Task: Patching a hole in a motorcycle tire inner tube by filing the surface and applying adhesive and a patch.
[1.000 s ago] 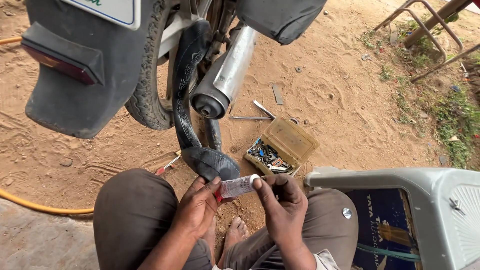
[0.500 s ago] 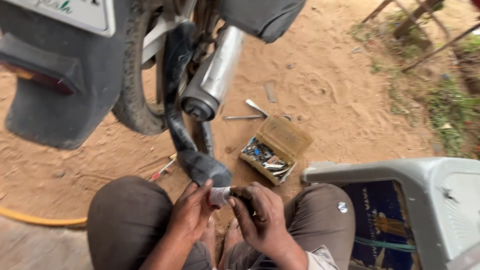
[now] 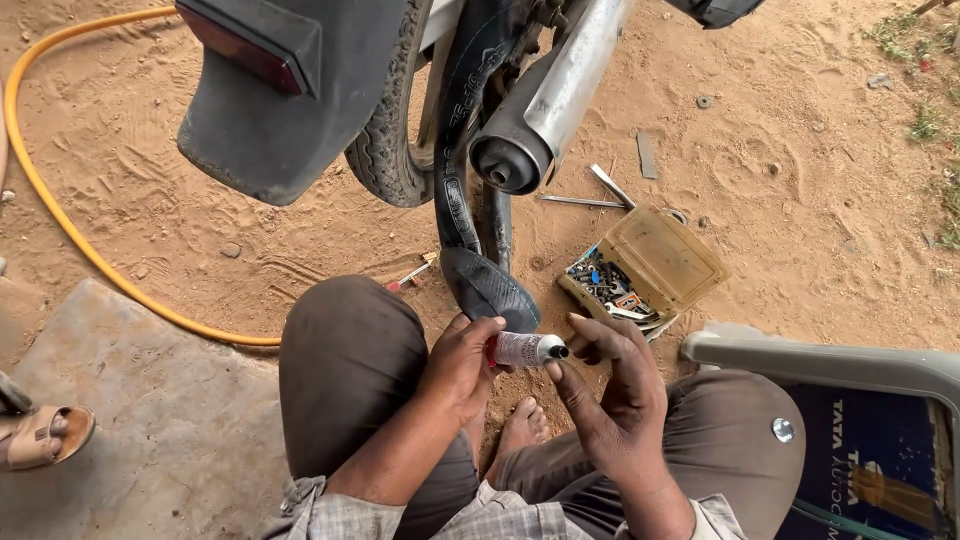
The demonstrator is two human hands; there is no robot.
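Looming over the sandy ground (image 3: 800, 180) is the rear of a motorcycle: a black mudguard (image 3: 290, 110) with a red lamp, a treaded tyre (image 3: 385, 150) behind it, and a silver exhaust pipe (image 3: 540, 110) slanting down from the top edge. From the wheel a black inner tube (image 3: 460, 190) hangs down, its folded end (image 3: 490, 290) resting just above the person's hands. Along the left side, a yellow hose (image 3: 60, 220) curves over the sand and skirts the corner of a flat grey slab (image 3: 140, 420). At the lower right corner stands a grey plastic seat (image 3: 830, 360) with a blue panel beneath it. An open tan box (image 3: 650, 265) of small metal parts sits on the sand right of the tube, with two metal bars (image 3: 590, 195) lying just beyond it (one crossing toward the other).

The person squats, brown-trousered knees to either side and a bare foot (image 3: 520, 430) between them. The left hand (image 3: 460, 365) curls its fingers around the base of a small white tube (image 3: 525, 350) with a dark nozzle, thumb pressed along its top. The right hand (image 3: 610, 385) holds its fingers loosely bent, with the forefinger tip and thumb touching the nozzle end. The small tube lies level between the two hands, just below the folded rubber. A small red-handled tool (image 3: 410, 277) lies on the sand left of that fold.
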